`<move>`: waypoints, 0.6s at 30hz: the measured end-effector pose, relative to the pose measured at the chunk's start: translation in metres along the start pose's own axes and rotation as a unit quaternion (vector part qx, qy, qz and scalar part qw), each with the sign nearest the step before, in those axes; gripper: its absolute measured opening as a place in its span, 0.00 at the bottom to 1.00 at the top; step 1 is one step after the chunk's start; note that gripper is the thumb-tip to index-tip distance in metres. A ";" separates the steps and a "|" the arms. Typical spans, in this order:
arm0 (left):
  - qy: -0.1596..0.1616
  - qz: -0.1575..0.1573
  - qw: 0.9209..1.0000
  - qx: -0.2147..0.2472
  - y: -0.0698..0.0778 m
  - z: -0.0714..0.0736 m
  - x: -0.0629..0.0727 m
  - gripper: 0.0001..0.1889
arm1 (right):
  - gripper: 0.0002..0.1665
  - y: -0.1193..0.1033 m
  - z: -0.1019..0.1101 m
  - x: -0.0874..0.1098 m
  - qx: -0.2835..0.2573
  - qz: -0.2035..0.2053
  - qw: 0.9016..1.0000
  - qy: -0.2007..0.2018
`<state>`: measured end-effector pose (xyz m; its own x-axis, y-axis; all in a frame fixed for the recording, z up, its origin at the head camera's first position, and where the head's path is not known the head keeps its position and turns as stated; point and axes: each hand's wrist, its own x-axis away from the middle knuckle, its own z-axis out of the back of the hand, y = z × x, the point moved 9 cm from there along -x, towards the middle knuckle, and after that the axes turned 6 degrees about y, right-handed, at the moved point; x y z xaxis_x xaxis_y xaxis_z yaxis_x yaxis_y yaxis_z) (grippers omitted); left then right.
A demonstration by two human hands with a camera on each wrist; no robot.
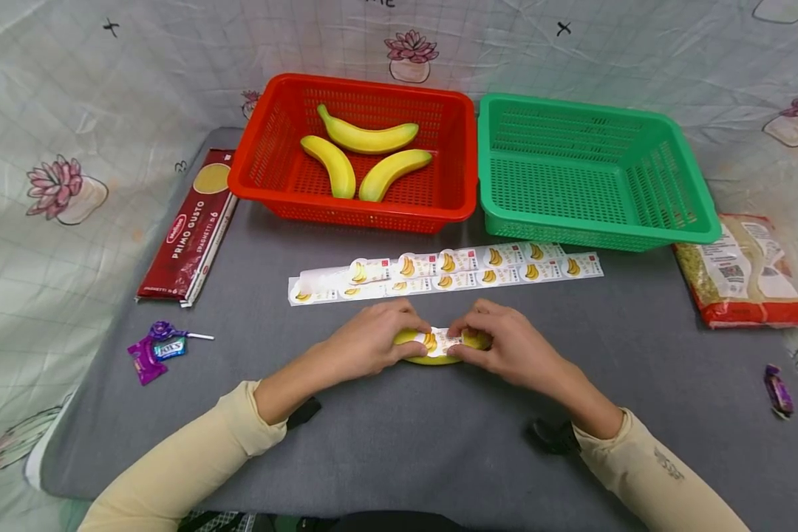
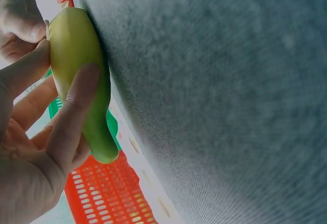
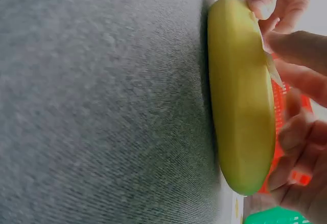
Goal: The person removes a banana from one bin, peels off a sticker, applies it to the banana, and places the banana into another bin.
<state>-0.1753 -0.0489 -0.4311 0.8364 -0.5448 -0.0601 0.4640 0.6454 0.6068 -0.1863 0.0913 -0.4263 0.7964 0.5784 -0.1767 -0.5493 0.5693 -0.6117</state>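
Note:
A yellow banana [image 1: 434, 360] lies crosswise on the grey table, with a white banana-printed sticker [image 1: 447, 341] on its upper side. My left hand [image 1: 375, 336] holds the banana's left part; in the left wrist view its thumb crosses the banana [image 2: 74, 40] and other fingers lie behind. At the sticker's right end, my right hand [image 1: 505, 343] pinches the edge between thumb and fingers. One sticker edge [image 3: 273, 70] stands off the peel in the right wrist view. Beyond the hands lie strips of similar stickers [image 1: 462, 281].
Three bananas lie in a red basket [image 1: 372, 214] at the back, beside a green basket [image 1: 572, 233]. A spaghetti pack [image 1: 189, 229] and wrapped sweets [image 1: 149, 358] lie left. On the right are a grain bag [image 1: 738, 273] and a purple-wrapped sweet [image 1: 778, 391].

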 end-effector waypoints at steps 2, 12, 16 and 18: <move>-0.001 0.000 1.000 -0.001 0.000 0.000 0.000 0.16 | 0.10 0.001 -0.003 -0.001 0.010 -0.005 1.000 -0.018; -0.006 0.003 1.000 0.014 -0.004 0.000 -0.004 0.18 | 0.17 0.013 0.000 0.003 0.045 -0.026 0.998 -0.027; -0.004 0.006 1.000 0.028 -0.008 0.001 -0.002 0.17 | 0.17 0.017 0.001 0.005 0.050 -0.028 0.998 -0.025; 0.000 0.007 0.999 0.032 -0.010 0.002 -0.002 0.17 | 0.17 0.017 0.001 0.005 0.047 -0.027 0.998 -0.025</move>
<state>-0.1815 -0.0551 -0.4356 0.8427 -0.5360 -0.0510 0.4323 0.6170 0.6576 -0.1919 0.1050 -0.4369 0.8137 0.5716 -0.1053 -0.5284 0.6520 -0.5438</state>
